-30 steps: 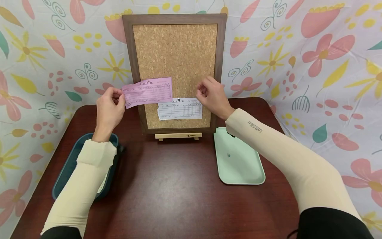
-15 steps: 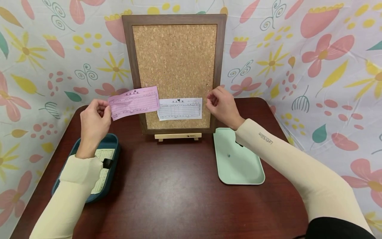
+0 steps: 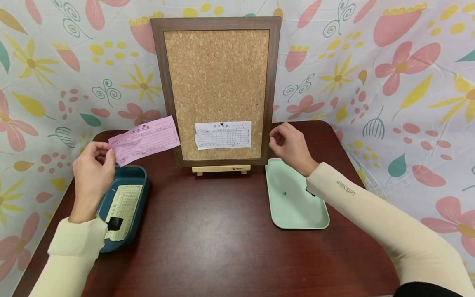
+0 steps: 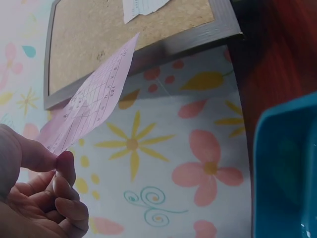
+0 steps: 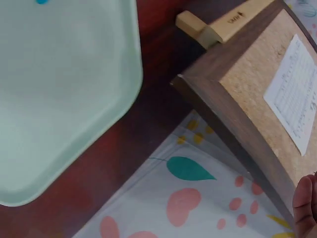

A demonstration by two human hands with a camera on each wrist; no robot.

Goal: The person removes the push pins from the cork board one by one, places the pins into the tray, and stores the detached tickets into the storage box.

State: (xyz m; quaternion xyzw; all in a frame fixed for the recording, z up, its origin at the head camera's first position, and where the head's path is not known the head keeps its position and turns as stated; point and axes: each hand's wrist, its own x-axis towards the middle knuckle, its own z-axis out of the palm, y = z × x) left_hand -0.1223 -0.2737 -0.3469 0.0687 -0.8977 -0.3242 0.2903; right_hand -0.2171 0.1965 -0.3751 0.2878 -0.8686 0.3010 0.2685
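Note:
A pink receipt slip (image 3: 148,140) hangs in the air left of the corkboard (image 3: 219,74), its left end pinched by my left hand (image 3: 90,175) between thumb and forefinger. In the left wrist view, the slip's far end slants up toward the board. My right hand (image 3: 291,144) is by the board's lower right side, thumb and forefinger pinched together. In the right wrist view, a tiny dark tip at its fingertips (image 5: 304,198) looks like a pushpin, mostly hidden. A white receipt slip (image 3: 222,138) stays on the lower cork, with a dark pushpin (image 3: 222,123) at its top edge.
Below my left hand sits a blue basket (image 3: 142,194) holding pale yellow slips (image 3: 128,198). A mint green tray (image 3: 297,214) with a small blue-green pin (image 3: 284,193) lies right of the board. The board stands on a wooden easel (image 3: 221,168); patterned cloth hangs behind.
My left hand has carried the pink slip left and down, off the front of the corkboard. My right hand has moved right and down, away from the cork toward the green tray.

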